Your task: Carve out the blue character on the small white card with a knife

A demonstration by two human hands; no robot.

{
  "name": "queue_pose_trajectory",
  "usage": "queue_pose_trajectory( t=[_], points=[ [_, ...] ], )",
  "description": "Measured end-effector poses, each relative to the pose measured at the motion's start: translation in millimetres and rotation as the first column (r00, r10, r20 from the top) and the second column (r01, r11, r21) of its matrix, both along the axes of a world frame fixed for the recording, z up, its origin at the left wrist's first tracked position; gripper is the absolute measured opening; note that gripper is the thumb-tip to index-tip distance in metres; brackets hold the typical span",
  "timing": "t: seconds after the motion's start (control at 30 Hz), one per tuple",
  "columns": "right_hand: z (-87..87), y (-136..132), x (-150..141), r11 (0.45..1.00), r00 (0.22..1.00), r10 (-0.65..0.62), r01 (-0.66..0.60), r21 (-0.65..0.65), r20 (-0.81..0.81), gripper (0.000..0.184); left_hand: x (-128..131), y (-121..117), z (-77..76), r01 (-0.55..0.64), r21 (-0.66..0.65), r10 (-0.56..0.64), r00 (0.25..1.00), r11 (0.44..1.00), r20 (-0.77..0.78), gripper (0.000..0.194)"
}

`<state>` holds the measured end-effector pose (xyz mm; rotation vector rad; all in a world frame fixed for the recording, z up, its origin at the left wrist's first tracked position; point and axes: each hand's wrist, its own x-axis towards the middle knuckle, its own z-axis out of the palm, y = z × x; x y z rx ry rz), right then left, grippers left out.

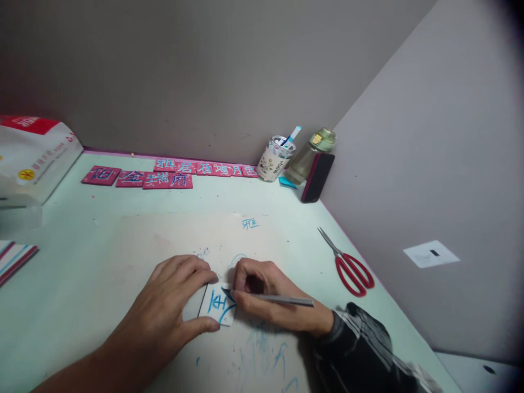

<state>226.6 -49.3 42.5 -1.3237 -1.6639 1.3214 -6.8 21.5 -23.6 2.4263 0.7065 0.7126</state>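
Observation:
A small white card (214,311) with blue brush-like character strokes lies on the stained pale sheet (143,245). My left hand (176,305) holds it from the left, thumb at its near edge and fingertips at its far edge. In my right hand (266,297) is a slim silver pen-shaped tool (286,299), pinched between thumb and fingers. Its dark pointed tip rests on or just above the card's blue strokes; I cannot tell whether it is a pen or a craft knife. The card's right edge is partly hidden by my right fingers.
Red-handled scissors (352,273) lie on the right. At the back stand a pen cup (272,162), a green bottle (301,164) and a leaning phone (317,177). Red tiles with blue characters (131,178) line the back wall. A white-and-red bag (41,158) sits far left.

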Motion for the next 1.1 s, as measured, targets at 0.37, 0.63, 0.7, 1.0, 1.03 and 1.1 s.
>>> queue_pose_trajectory(
  t=[0.37, 0.63, 0.7, 1.0, 1.03, 1.1],
  points=[
    [3.7, 0.6, 1.3, 0.999, 1.0, 0.026, -0.025, -0.03, 0.014, 0.018, 1.3, 0.4, 0.3, -0.001, 0.003, 0.001, 1.0, 1.0, -0.006, 0.055],
    [5.5, 0.6, 2.6, 0.998, 0.999, 0.05, -0.05, -0.027, 0.02, 0.017, -0.3, 0.9, 1.2, -0.004, -0.007, 0.004, 0.999, 1.0, -0.032, 0.046],
    [5.5, 0.8, 3.0, 0.998, 0.998, 0.058, -0.057, -0.025, 0.031, 0.017, -0.6, 0.5, 1.7, -0.006, -0.006, 0.006, 0.999, 1.0, -0.039, 0.046],
    [9.8, 1.2, 3.8, 0.996, 0.995, 0.087, -0.086, -0.029, 0.046, 0.02, -0.9, 1.1, 3.3, -0.003, -0.023, 0.001, 0.998, 1.0, -0.065, 0.044],
    [10.1, 1.2, 4.0, 0.996, 0.995, 0.089, -0.088, -0.028, 0.049, 0.02, -1.0, 1.3, 3.1, -0.002, -0.025, 0.0, 0.998, 1.0, -0.067, 0.044],
    [10.6, 1.2, 4.2, 0.995, 0.994, 0.094, -0.093, -0.025, 0.053, 0.019, -1.5, 1.7, 2.7, 0.003, -0.028, -0.005, 0.997, 1.0, -0.074, 0.045]
  ],
)
